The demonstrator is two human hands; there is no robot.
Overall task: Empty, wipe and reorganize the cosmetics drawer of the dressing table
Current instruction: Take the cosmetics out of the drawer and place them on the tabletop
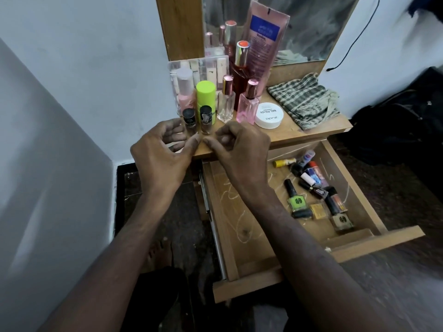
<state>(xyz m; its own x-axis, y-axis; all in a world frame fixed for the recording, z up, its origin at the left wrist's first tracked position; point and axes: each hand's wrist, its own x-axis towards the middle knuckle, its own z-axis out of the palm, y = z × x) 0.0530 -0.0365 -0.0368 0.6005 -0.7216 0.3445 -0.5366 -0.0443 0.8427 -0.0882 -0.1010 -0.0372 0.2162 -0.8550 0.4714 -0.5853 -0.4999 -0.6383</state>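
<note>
Left hand, centre-left of the frame: fingers curled, thumb and fingertips set round the lower part of a small clear bottle with a black cap. The bottle stands upright at the front left edge of the dressing-table top.

Right hand, centre of the frame: fingers curled, tips pinched at the base of a second black-capped clear bottle, which stands upright just beside the first. The fingertips of the two hands nearly meet in front of the two bottles.

Behind these bottles, on the table top: a lime-green capped container, a pink bottle with a white cap, a clear acrylic organiser, two rectangular glass perfume bottles, a red spray bottle and a tall pink tube leaning against the mirror. A white round tub marked as nail polish remover sits to the right of them; a checked cloth lies crumpled at the right end of the top.

The drawer is pulled open at lower right. Its left part is bare wood with pale scribbles. A cluster of nail polish bottles lies in its right part, mostly on their sides, including one green bottle.
</note>
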